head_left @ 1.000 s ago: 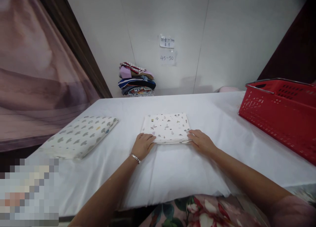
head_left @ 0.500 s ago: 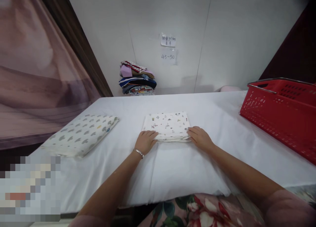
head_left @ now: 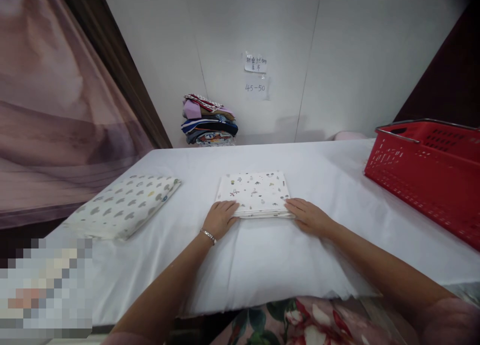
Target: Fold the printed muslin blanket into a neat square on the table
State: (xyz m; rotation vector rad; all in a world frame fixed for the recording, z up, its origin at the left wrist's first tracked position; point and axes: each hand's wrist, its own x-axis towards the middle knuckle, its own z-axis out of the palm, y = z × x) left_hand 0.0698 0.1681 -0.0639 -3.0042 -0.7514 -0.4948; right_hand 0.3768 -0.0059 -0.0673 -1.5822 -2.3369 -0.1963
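Observation:
A white cloth (head_left: 257, 187) printed with small motifs lies folded in a flat rectangle on the white-covered table (head_left: 262, 265). My left hand (head_left: 222, 218) is at its near left corner, fingers bent over the top and thumb by the front edge. At the near right corner, my right hand (head_left: 305, 215) has its fingers on top and the thumb lower down, along the edge. Both hands appear to hold the corners lightly. Several folded layers show along the front edge. Left of it lies another folded cloth (head_left: 129, 202), white with grey cloud-like shapes, untouched.
A red plastic basket (head_left: 423, 172) with metal handles stands on the table's right side. Behind the far edge is a stack of folded fabrics (head_left: 210, 122) against the wall. Paper signs (head_left: 255, 62) hang above. A pinkish curtain (head_left: 56, 115) borders the left side.
My right hand has shifted slightly toward me and lies flatter at the corner. The folded cloth's front edge looks flatter and more even. My left hand has barely moved.

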